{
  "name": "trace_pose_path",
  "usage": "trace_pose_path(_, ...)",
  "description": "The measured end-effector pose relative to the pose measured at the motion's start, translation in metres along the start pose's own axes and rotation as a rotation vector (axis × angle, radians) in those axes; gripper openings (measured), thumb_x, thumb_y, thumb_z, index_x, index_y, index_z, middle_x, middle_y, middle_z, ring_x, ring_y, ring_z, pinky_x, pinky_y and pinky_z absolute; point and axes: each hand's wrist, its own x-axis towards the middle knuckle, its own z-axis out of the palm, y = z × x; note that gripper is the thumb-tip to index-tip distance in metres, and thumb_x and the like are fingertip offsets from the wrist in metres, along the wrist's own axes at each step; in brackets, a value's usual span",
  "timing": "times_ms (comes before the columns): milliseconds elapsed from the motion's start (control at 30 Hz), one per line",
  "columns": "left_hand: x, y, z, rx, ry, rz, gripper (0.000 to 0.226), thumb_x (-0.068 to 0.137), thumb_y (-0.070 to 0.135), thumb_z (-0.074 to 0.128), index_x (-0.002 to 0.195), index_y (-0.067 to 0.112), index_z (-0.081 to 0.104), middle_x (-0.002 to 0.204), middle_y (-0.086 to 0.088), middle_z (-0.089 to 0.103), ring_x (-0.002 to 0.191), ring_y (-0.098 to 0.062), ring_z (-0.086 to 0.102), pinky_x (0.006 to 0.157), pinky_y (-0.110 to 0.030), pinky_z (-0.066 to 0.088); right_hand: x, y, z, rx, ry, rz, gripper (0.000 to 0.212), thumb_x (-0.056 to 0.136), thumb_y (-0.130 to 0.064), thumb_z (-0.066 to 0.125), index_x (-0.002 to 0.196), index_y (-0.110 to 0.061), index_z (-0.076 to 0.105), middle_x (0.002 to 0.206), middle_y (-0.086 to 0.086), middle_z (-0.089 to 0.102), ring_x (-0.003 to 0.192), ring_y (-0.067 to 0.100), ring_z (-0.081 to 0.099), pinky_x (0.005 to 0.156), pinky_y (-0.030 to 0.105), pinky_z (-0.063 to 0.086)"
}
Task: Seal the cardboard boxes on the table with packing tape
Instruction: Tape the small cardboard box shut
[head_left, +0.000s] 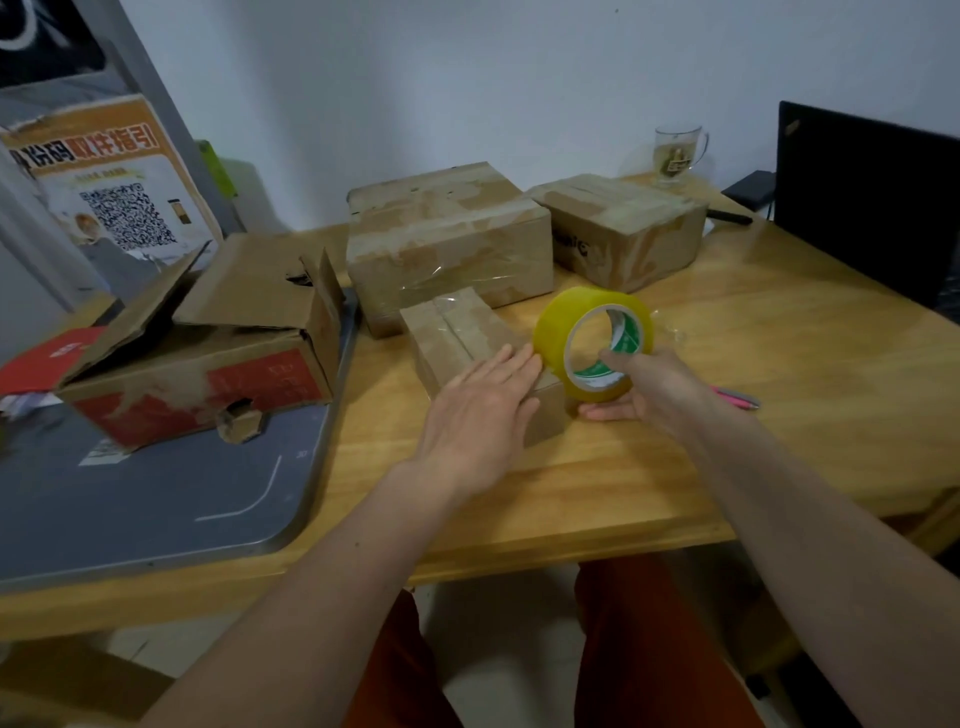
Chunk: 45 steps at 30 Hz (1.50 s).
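A small brown cardboard box (457, 332) lies on the wooden table (727, 415) in front of me. My left hand (480, 415) presses flat on its near top with straight fingers. My right hand (649, 387) grips a yellow roll of packing tape (587, 322) held upright against the box's right side, a finger through its core. Behind stand two closed boxes, a larger one (447, 244) and another one (623, 228) to the right. An open box with red print (208, 358) sits at the left, flaps up.
A grey mat (156, 499) covers the table's left part under the open box. A glass mug (675, 153) and a black laptop screen (862, 202) stand at the back right. A pink pen (737, 397) lies right of my right hand.
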Motion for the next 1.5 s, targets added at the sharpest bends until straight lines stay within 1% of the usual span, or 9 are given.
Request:
trace_pose_path(133,0.004,0.001,-0.002,-0.034,-0.115,-0.353,0.084,0.094,0.067,0.041,0.159,0.027,0.007,0.167,-0.001,-0.004,0.153,-0.023,-0.009,0.12,-0.055,0.006,-0.003,0.004,0.001,0.051,-0.009,-0.003,0.049,0.093,-0.014,0.063,0.134,0.002,0.04,0.119,0.028,0.059,0.074,0.039,0.071,0.056,0.039,0.059)
trace_pose_path(300,-0.008,0.002,0.004,-0.341,0.04,-0.549,0.1,0.082,0.07,0.057,0.159,0.028,0.009,0.164,-0.006,-0.02,0.151,-0.032,-0.013,0.121,-0.046,0.009,-0.013,0.008,0.009,0.193,-0.115,0.018,0.059,0.089,-0.013,0.066,0.141,-0.01,0.039,0.134,0.02,0.051,0.102,0.037,0.063,0.067,0.044,0.058)
trace_pose_path(567,-0.027,0.014,0.015,-0.77,0.239,-0.539,0.105,0.083,0.065,0.06,0.158,0.028,-0.004,0.166,0.002,-0.014,0.152,-0.016,-0.007,0.117,-0.033,0.007,-0.04,-0.045,0.045,-0.243,-0.099,-0.469,0.035,0.089,-0.019,0.062,0.115,-0.039,0.051,0.112,-0.002,0.065,0.096,0.023,0.066,0.075,0.042,0.057)
trace_pose_path(733,-0.006,0.002,-0.008,-0.418,0.462,-0.297,0.115,0.066,0.082,0.057,0.156,0.019,0.021,0.164,-0.003,0.016,0.152,-0.017,0.004,0.124,-0.043,-0.001,-0.049,-0.063,0.043,-0.507,-0.216,-0.687,0.033,0.092,-0.012,0.056,0.101,-0.045,0.057,0.095,-0.018,0.068,0.088,0.002,0.065,0.063,0.027,0.056)
trace_pose_path(967,0.002,0.036,-0.007,-0.075,0.314,-0.409,0.116,0.072,0.088,0.02,0.143,-0.002,0.034,0.148,-0.018,0.042,0.145,-0.031,0.023,0.125,-0.043,0.001,-0.031,-0.046,0.039,-0.378,-0.093,-0.651,0.022,0.086,-0.02,0.071,0.108,-0.018,0.066,0.105,0.001,0.071,0.097,0.016,0.067,0.08,0.037,0.057)
trace_pose_path(1067,0.004,0.03,-0.024,0.084,0.256,-0.298,0.114,0.068,0.093,0.016,0.13,0.005,0.052,0.128,-0.013,0.055,0.126,-0.029,0.04,0.113,-0.041,0.031,-0.024,-0.048,0.033,-0.318,-0.117,-0.611,0.016,0.085,-0.017,0.071,0.101,-0.019,0.068,0.098,-0.001,0.073,0.092,0.016,0.068,0.069,0.029,0.055)
trace_pose_path(1133,0.01,0.009,-0.046,0.057,0.166,-0.186,0.111,0.058,0.099,0.025,0.126,0.019,0.06,0.119,-0.003,0.055,0.115,-0.021,0.044,0.092,-0.037,0.044,-0.022,-0.053,0.027,-0.333,-0.177,-0.608,0.012,0.087,-0.015,0.069,0.096,-0.023,0.067,0.086,-0.008,0.073,0.084,0.014,0.069,0.059,0.022,0.051)
trace_pose_path(1300,0.028,-0.015,-0.083,-0.452,-0.504,-0.012,0.1,0.06,0.063,0.085,0.145,0.035,0.041,0.148,0.006,0.045,0.137,-0.018,0.041,0.112,-0.047,0.037,-0.03,-0.05,0.033,-0.401,-0.415,-0.677,0.018,0.09,-0.007,0.062,0.099,-0.021,0.067,0.081,-0.01,0.074,0.074,0.007,0.07,0.057,0.021,0.051)
trace_pose_path(1500,0.017,-0.005,-0.059,-0.219,-0.309,-0.045,0.094,0.04,0.091,0.063,0.121,0.045,0.051,0.115,0.018,0.062,0.106,-0.013,0.057,0.086,-0.036,0.05,-0.02,-0.074,0.031,-0.39,-0.217,-0.724,0.016,0.093,0.002,0.055,0.095,-0.01,0.066,0.07,-0.005,0.068,0.063,0.014,0.066,0.053,0.028,0.052)
